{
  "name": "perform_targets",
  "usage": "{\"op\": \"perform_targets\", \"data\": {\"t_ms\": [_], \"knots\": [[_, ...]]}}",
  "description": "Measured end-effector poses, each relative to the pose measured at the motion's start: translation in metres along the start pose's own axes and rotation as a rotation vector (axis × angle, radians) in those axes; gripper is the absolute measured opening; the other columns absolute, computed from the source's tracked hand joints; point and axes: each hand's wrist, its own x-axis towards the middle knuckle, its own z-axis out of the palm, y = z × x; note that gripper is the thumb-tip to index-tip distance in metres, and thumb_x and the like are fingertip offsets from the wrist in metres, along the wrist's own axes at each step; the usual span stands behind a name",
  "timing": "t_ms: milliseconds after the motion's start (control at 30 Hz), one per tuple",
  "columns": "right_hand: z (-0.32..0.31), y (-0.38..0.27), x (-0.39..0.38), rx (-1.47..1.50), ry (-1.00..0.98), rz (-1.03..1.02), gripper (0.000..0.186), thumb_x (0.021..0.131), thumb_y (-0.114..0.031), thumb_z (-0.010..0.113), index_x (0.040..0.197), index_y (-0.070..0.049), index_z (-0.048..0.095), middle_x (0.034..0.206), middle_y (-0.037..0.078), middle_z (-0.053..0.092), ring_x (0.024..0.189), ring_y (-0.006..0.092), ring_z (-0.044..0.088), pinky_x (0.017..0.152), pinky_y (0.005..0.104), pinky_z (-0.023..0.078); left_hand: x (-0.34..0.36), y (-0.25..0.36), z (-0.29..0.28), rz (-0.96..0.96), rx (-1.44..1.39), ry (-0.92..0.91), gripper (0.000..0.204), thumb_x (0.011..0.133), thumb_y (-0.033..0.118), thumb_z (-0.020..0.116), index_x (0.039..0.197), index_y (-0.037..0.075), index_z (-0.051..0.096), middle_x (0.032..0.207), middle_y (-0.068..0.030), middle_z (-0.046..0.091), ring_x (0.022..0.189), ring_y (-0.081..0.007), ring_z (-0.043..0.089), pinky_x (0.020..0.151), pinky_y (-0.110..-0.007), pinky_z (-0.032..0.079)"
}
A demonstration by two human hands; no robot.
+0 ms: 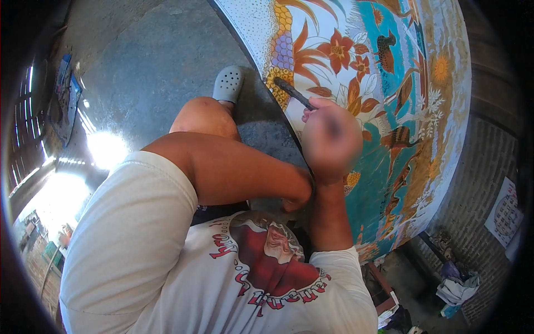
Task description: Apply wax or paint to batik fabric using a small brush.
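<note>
In my right hand [328, 133] I grip a dark, stick-like tool [295, 93], its tip on yellow and brown dotted flowers near the edge of a large painted cloth [378, 83]. The cloth shows orange flowers, birds and turquoise patches on white. My left arm crosses below, and my left hand [297, 192] rests low beside my right forearm by the cloth's dark edge, its fingers mostly hidden.
A grey perforated clog [228, 82] is on my foot on the concrete floor [150, 55]. Sunlight enters through a slatted wall [25, 128] at left. At right are a brick wall [475, 178], a hanging paper [503, 211] and piled bags [456, 286].
</note>
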Motion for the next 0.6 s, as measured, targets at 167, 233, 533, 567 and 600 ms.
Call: {"op": "perform_targets", "data": {"t_ms": [167, 233, 533, 567, 600], "knots": [[0.002, -0.005, 0.000, -0.077, -0.043, -0.091, 0.015, 0.090, -0.001, 0.070, 0.105, 0.002, 0.074, 0.097, 0.013, 0.077, 0.086, 0.0206, 0.073, 0.080, 0.0318, 0.056, 0.019, -0.008, 0.007, 0.091, 0.005, -0.017, 0.043, 0.081, 0.033, 0.075, 0.119, 0.014, 0.077, 0.123, -0.0125, 0.073, 0.115, -0.0311, 0.066, 0.100, -0.046, 0.049], [0.000, -0.010, -0.001, -0.061, -0.044, -0.086, 0.015, 0.091, 0.000, 0.070, 0.105, 0.003, 0.074, 0.097, 0.013, 0.076, 0.086, 0.0200, 0.073, 0.080, 0.0317, 0.057, 0.023, -0.010, 0.006, 0.082, 0.046, -0.038, 0.045, 0.083, 0.036, 0.073, 0.122, 0.013, 0.076, 0.124, -0.0122, 0.073, 0.116, -0.0315, 0.066, 0.101, -0.047, 0.049], [-0.073, -0.031, -0.047, 0.556, 0.167, 0.047, 0.020, 0.102, -0.006, 0.058, 0.115, 0.005, 0.067, 0.099, 0.013, 0.072, 0.083, 0.0172, 0.071, 0.075, 0.0335, 0.061, 0.007, -0.030, -0.006, -0.061, -0.205, -0.230, 0.056, 0.092, 0.049, 0.067, 0.115, -0.001, 0.075, 0.112, -0.0197, 0.075, 0.103, -0.0351, 0.070, 0.092, -0.049, 0.053], [-0.088, -0.032, -0.061, 0.645, 0.273, 0.141, 0.028, 0.105, -0.017, 0.054, 0.120, 0.005, 0.065, 0.096, 0.014, 0.072, 0.079, 0.0193, 0.070, 0.071, 0.0370, 0.061, 0.010, -0.034, -0.004, -0.079, -0.219, -0.240, 0.061, 0.092, 0.053, 0.066, 0.120, -0.001, 0.073, 0.114, -0.0205, 0.074, 0.105, -0.0355, 0.070, 0.095, -0.049, 0.052], [-0.107, -0.034, -0.077, 0.690, 0.323, 0.180, 0.030, 0.106, -0.020, 0.053, 0.120, 0.004, 0.064, 0.095, 0.014, 0.072, 0.078, 0.0201, 0.069, 0.070, 0.0383, 0.061, 0.013, -0.040, -0.002, -0.093, -0.229, -0.250, 0.066, 0.091, 0.057, 0.065, 0.124, 0.000, 0.071, 0.117, -0.0213, 0.074, 0.107, -0.0360, 0.070, 0.098, -0.049, 0.051]]}}
